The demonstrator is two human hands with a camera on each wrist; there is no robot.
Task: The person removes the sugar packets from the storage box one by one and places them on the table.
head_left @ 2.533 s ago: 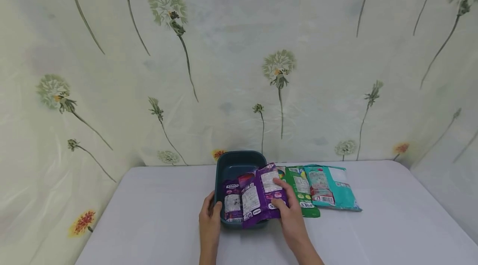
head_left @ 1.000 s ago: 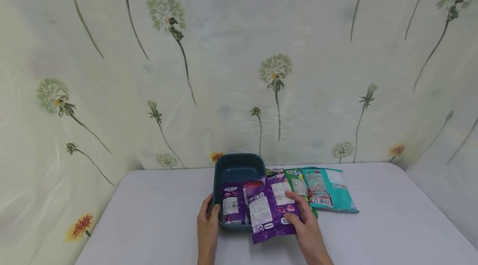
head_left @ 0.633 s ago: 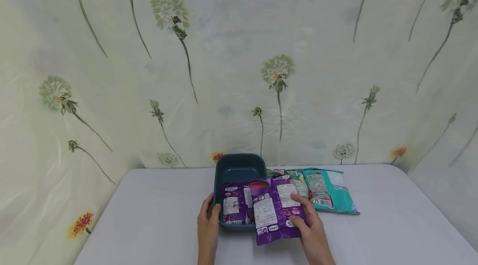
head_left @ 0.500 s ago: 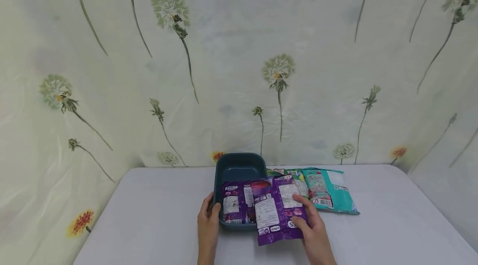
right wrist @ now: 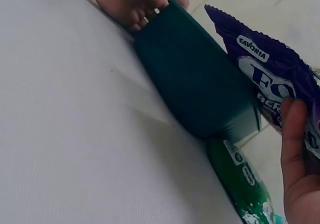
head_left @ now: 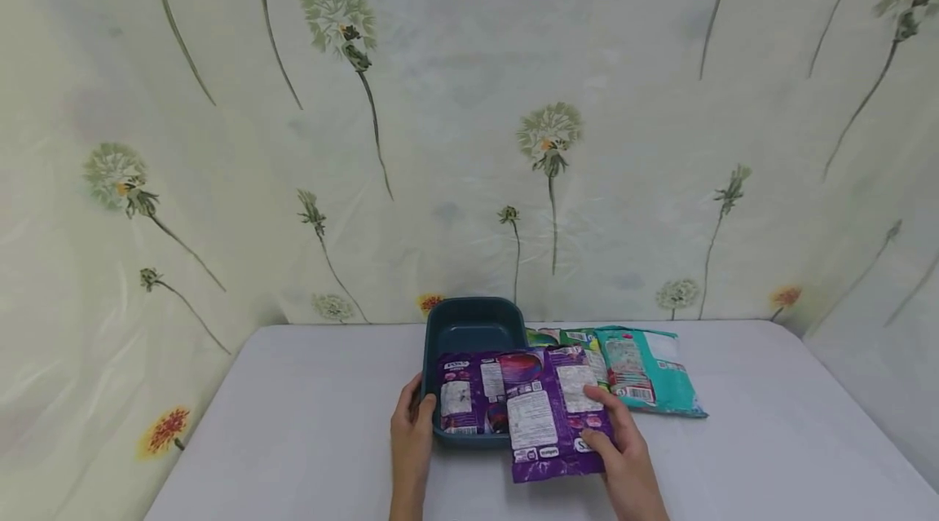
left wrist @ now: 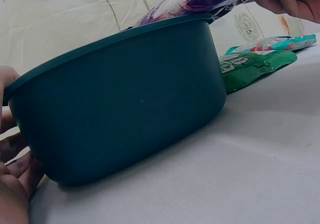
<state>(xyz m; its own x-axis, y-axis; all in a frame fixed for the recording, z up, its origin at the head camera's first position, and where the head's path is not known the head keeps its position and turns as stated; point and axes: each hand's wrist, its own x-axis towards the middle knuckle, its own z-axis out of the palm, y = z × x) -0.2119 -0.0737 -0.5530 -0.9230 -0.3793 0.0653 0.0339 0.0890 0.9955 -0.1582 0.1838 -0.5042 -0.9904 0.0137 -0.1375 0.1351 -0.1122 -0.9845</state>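
A dark teal plastic basin (head_left: 473, 443) stands on the table, and my left hand (head_left: 412, 427) holds its left side, the thumb at the rim and the fingers against the outer wall (left wrist: 120, 103). Inside lies one purple candy bag (head_left: 456, 399), label side up. My right hand (head_left: 623, 443) grips a second purple candy bag (head_left: 534, 417) by its right part, with the thumb on top. That bag is tilted over the basin's right rim and hides part of it. In the right wrist view its other face (right wrist: 265, 78) shows white lettering.
Right of the basin lie a green candy bag (left wrist: 257, 66), partly covered by the held bag in the head view, and a turquoise bag (head_left: 649, 370). The white-covered table (head_left: 315, 407) ends at a flower-patterned curtain (head_left: 440, 138) behind.
My right hand has drawn the held purple bag rightward and toward me, from above the basin to past its right rim. More of the bag inside shows. My left hand stays on the basin.
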